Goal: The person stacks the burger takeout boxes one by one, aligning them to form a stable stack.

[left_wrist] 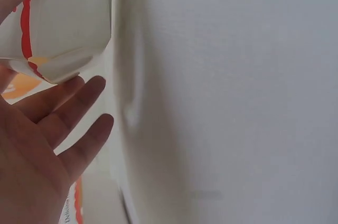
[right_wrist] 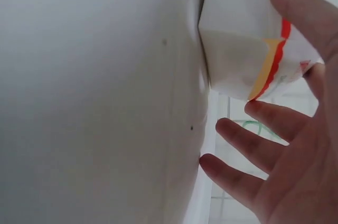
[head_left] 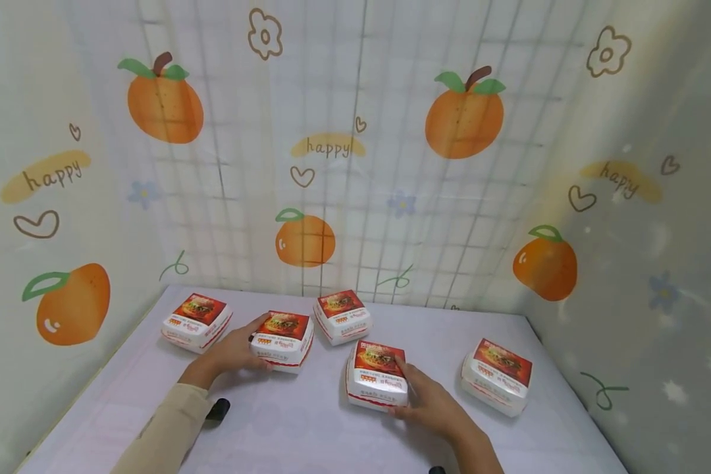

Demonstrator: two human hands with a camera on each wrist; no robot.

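Observation:
Several white burger boxes with red burger-picture lids are on the table in the head view. My left hand (head_left: 237, 352) grips the left side of one burger box (head_left: 283, 342), thumb at its near side and fingers at the back. In the left wrist view that box's white side (left_wrist: 79, 18) is close up, with the other fingers (left_wrist: 87, 139) spread below it. My right hand (head_left: 429, 401) holds the right side of a nearer burger box (head_left: 378, 375). The right wrist view shows this box (right_wrist: 237, 39) between thumb and index finger, the remaining fingers (right_wrist: 232, 179) spread apart.
Another burger box (head_left: 197, 322) stands at the back left, one (head_left: 342, 317) at the back middle, and one (head_left: 498, 376) at the right. A black object (head_left: 218, 411) shows beside the left sleeve. Printed curtains (head_left: 361, 217) with oranges enclose the table (head_left: 284, 428).

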